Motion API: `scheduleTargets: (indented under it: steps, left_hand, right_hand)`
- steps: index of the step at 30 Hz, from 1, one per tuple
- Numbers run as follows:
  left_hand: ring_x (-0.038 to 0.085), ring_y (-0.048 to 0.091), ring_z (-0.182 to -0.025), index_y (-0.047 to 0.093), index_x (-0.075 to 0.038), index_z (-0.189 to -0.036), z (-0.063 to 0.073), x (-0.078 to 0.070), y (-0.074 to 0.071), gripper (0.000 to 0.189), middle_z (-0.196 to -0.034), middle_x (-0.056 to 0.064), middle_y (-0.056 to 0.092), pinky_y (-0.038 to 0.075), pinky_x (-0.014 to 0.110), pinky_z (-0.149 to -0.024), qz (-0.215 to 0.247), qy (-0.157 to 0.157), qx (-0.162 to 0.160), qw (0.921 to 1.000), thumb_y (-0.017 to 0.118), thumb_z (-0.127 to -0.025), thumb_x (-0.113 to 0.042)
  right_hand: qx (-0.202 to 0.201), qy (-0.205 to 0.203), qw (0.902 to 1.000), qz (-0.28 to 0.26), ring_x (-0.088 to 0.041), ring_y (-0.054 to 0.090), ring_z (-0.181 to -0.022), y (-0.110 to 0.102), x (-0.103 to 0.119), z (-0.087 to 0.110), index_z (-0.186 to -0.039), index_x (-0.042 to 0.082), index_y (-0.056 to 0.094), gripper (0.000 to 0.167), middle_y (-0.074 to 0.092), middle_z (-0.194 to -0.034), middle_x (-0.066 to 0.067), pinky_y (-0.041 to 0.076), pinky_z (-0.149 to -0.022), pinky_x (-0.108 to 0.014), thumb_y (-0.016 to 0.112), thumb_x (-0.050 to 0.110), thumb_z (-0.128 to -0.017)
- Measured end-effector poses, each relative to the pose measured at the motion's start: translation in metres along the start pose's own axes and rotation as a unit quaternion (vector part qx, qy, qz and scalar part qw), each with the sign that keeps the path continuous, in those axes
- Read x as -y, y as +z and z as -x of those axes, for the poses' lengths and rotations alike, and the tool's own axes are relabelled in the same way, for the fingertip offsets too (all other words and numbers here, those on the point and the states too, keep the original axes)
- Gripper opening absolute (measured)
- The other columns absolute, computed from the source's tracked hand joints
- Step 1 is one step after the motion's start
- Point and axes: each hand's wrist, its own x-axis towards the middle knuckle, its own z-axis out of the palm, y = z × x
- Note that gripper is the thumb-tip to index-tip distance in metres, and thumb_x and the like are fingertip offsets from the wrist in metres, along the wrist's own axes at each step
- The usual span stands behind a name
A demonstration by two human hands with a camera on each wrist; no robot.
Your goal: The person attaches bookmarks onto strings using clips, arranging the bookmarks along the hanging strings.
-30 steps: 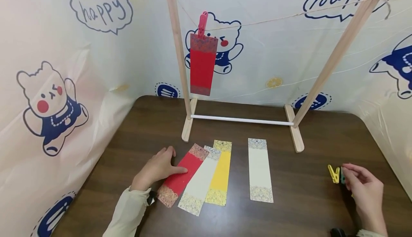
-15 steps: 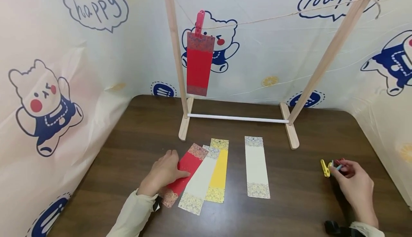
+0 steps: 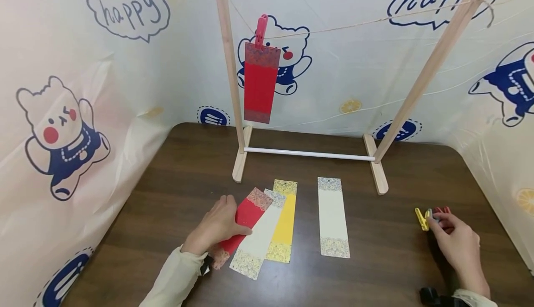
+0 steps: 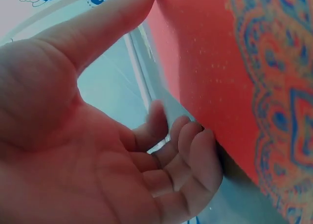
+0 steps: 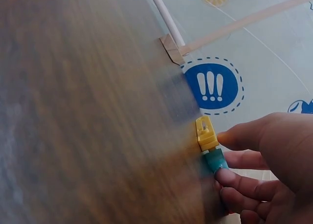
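Two hands at work: the left hand (image 3: 219, 221) is on a red card (image 3: 251, 212); the right hand (image 3: 458, 239) is at a few clothespins near the right edge of the table (image 3: 375, 251).
Red card's look: a long flat rectangle, plain bright red in the middle with scattered pale specks, and a lacy ornamental band at each end; the left wrist view shows orange and blue swirls in one band.
Red card's place: left half of the table, well in from the left edge and far left corner, slanted with its far end leaning toward the right edge; its upper corner laps over a white card (image 3: 258, 235).
Left hand's grip: partly closed, thumb laid on the face of the red card, other fingers curled at its border; it has hold of that card.
Right hand's grip: nearly closed, fingers bent about a teal clothespin (image 5: 215, 160), thumb tip against a yellow clothespin (image 5: 206, 134).
Red clothespin (image 3: 444, 210): beside them, partly hidden by fingers.
Yellow card (image 3: 285, 221): partly under the white card, lacy at both ends.
Lone white card (image 3: 333, 216): apart from the others, just right of the table's middle.
Wooden rack (image 3: 228, 52): near the far edge, its string (image 3: 354, 26) carrying a pink clothespin (image 3: 261, 28) and a hanging red card (image 3: 261, 89).
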Motion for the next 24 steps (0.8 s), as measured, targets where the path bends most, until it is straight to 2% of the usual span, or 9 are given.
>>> scheduleTargets:
  steps: [8,13,16,21,24]
  left_hand:
    - [0.026,0.053,-0.104,0.047,0.001,-0.128,-0.001,0.001,-0.006,0.088,-0.11,0.012,0.052,0.06,0.041,-0.07,0.005,0.015,0.003,0.9999,0.096,-0.059,-0.025]
    - [0.025,0.05,-0.106,0.052,-0.004,-0.122,-0.002,0.0,-0.011,0.081,-0.111,0.009,0.051,0.06,0.04,-0.071,-0.02,0.035,0.006,0.9992,0.097,-0.057,-0.023]
    - [0.026,0.05,-0.107,0.05,-0.004,-0.124,-0.003,-0.002,-0.01,0.084,-0.113,0.011,0.052,0.06,0.04,-0.072,-0.022,0.038,0.02,0.9989,0.096,-0.058,-0.025]
    - [0.027,0.054,-0.107,0.043,-0.005,-0.132,-0.003,0.0,-0.01,0.091,-0.116,0.012,0.055,0.06,0.041,-0.068,0.012,0.015,0.06,0.998,0.095,-0.061,-0.024]
    - [0.023,0.056,-0.099,0.045,-0.009,-0.127,-0.003,0.004,-0.013,0.08,-0.108,0.008,0.057,0.059,0.037,-0.064,0.039,0.011,0.066,0.997,0.094,-0.064,-0.022]
  right_hand:
    - [0.013,0.013,0.9998,0.006,-0.002,0.044,-0.062,-0.001,-0.002,-0.001,-0.105,-0.001,0.068,0.032,0.064,-0.082,-0.011,0.032,-0.063,-0.037,0.063,0.029,-0.097]
    - [0.015,0.004,0.9999,-0.001,0.0,0.044,-0.062,-0.002,-0.001,-0.002,-0.107,-0.002,0.068,0.033,0.064,-0.081,-0.009,0.031,-0.062,-0.036,0.063,0.03,-0.097]
    - [0.013,-0.002,0.9999,0.0,0.002,0.043,-0.061,-0.002,-0.002,-0.002,-0.107,-0.002,0.067,0.033,0.064,-0.081,-0.01,0.031,-0.06,-0.033,0.064,0.029,-0.097]
    - [0.015,-0.014,0.9998,-0.001,0.003,0.044,-0.061,-0.001,-0.003,0.0,-0.107,-0.003,0.068,0.032,0.065,-0.081,-0.01,0.031,-0.06,-0.031,0.064,0.028,-0.097]
    - [0.012,-0.02,0.9997,-0.005,0.001,0.044,-0.061,0.0,-0.003,0.001,-0.105,-0.002,0.068,0.031,0.064,-0.081,-0.009,0.032,-0.059,-0.03,0.064,0.028,-0.097]
